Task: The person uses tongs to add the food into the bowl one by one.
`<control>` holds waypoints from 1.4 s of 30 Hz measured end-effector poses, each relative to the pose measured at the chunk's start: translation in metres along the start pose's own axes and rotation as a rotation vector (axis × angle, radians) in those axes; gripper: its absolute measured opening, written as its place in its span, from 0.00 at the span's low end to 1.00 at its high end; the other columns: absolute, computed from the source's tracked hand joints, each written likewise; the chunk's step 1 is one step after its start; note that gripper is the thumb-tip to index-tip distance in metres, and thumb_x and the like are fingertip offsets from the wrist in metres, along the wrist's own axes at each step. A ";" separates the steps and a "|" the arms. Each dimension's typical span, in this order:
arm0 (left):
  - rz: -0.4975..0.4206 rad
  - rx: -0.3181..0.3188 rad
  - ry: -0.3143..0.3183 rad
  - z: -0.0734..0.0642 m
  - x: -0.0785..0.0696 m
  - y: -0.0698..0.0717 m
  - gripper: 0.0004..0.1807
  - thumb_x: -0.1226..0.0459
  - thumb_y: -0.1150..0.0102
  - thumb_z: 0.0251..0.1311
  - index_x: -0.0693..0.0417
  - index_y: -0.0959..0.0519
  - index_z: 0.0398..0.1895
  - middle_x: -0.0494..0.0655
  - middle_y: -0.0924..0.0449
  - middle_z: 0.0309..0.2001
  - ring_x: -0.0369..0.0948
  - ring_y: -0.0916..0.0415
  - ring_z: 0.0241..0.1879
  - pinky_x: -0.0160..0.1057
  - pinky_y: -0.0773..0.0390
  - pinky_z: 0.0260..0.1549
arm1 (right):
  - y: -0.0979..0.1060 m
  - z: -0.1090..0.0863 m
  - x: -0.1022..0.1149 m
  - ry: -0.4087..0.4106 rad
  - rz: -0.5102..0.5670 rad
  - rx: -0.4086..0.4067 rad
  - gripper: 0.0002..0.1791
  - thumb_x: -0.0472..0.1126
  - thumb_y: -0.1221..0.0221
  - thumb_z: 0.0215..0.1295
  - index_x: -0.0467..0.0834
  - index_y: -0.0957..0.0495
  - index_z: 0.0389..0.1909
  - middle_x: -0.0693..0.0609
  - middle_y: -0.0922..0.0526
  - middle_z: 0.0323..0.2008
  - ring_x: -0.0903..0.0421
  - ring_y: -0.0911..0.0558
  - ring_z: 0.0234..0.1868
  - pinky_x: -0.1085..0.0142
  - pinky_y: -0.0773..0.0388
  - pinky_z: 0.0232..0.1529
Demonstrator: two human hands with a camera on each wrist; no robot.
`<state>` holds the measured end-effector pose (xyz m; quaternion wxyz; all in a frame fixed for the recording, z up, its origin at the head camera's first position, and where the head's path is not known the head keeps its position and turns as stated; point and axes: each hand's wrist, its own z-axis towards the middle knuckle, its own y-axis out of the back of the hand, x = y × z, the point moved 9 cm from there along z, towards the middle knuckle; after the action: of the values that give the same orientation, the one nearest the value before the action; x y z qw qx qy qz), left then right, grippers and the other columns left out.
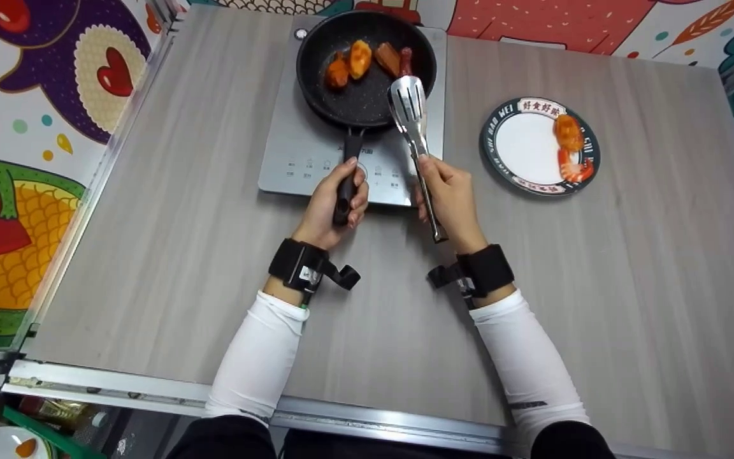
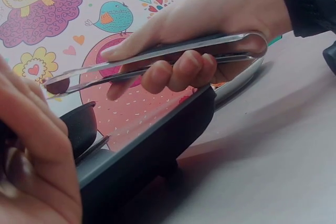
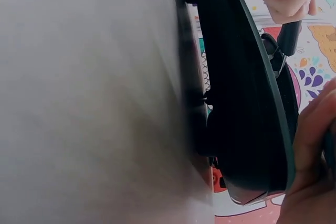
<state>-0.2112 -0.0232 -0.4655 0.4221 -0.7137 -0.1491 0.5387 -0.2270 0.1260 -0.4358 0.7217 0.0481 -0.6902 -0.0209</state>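
My left hand (image 1: 322, 209) grips the handle of a black frying pan (image 1: 367, 105), which stands on a flat silver induction cooker (image 1: 281, 156). My right hand (image 1: 459, 201) holds metal tongs (image 1: 410, 108) with slotted ends, slanting over the pan's right side. At their tips is a dark red, sausage-like piece (image 1: 405, 58); in the left wrist view a dark brown piece (image 2: 58, 86) sits between the tong ends. Also in the pan lie two orange-yellow pieces, one left (image 1: 337, 72) and one central (image 1: 360, 58), and a brown piece (image 1: 387, 58).
Right of the cooker stands a dark-rimmed white plate (image 1: 523, 150) bearing a golden-brown piece (image 1: 568, 132) and a shrimp (image 1: 574, 167). The grey tabletop (image 1: 169, 242) ends at a metal front edge (image 1: 392, 424). Patterned walls (image 1: 552, 25) border the back and left.
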 end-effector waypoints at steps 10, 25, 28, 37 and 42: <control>0.002 -0.002 0.002 0.001 0.001 0.001 0.16 0.54 0.60 0.65 0.55 0.36 0.24 0.42 0.39 0.12 0.34 0.40 0.05 0.30 0.42 0.02 | -0.007 -0.004 0.015 0.023 -0.138 0.010 0.22 0.50 0.50 0.64 0.31 0.25 0.30 0.36 0.28 0.15 0.51 0.31 0.05 0.62 0.33 0.04; -0.008 -0.011 -0.002 0.002 0.000 -0.001 0.16 0.54 0.60 0.65 0.55 0.36 0.24 0.42 0.40 0.11 0.34 0.41 0.04 0.29 0.42 0.02 | -0.007 0.005 0.005 0.112 -0.338 -0.034 0.23 0.58 0.51 0.61 0.42 0.22 0.27 0.45 0.26 0.11 0.53 0.30 0.04 0.61 0.32 0.03; 0.000 -0.027 0.001 0.001 0.001 0.002 0.16 0.54 0.61 0.66 0.55 0.37 0.24 0.42 0.40 0.11 0.34 0.42 0.04 0.29 0.42 0.01 | -0.008 0.006 0.003 0.152 -0.404 -0.041 0.23 0.60 0.52 0.61 0.44 0.23 0.26 0.51 0.28 0.09 0.54 0.30 0.04 0.63 0.33 0.02; -0.003 -0.022 -0.005 0.000 0.001 0.003 0.17 0.54 0.60 0.65 0.55 0.36 0.24 0.42 0.40 0.11 0.34 0.42 0.04 0.29 0.43 0.01 | -0.015 0.007 0.030 0.315 -0.708 -0.072 0.20 0.57 0.53 0.62 0.46 0.25 0.26 0.55 0.31 0.08 0.60 0.32 0.04 0.69 0.36 0.04; -0.020 -0.016 -0.001 0.001 0.001 0.002 0.16 0.54 0.60 0.65 0.55 0.37 0.24 0.42 0.40 0.11 0.33 0.41 0.04 0.29 0.42 0.01 | -0.020 0.005 0.050 0.475 -0.900 -0.118 0.19 0.55 0.51 0.63 0.45 0.30 0.21 0.54 0.34 0.10 0.53 0.31 0.12 0.60 0.37 0.12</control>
<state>-0.2119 -0.0232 -0.4674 0.4216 -0.7153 -0.1610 0.5335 -0.2292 0.1012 -0.3874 0.7797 0.3031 -0.4158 -0.3568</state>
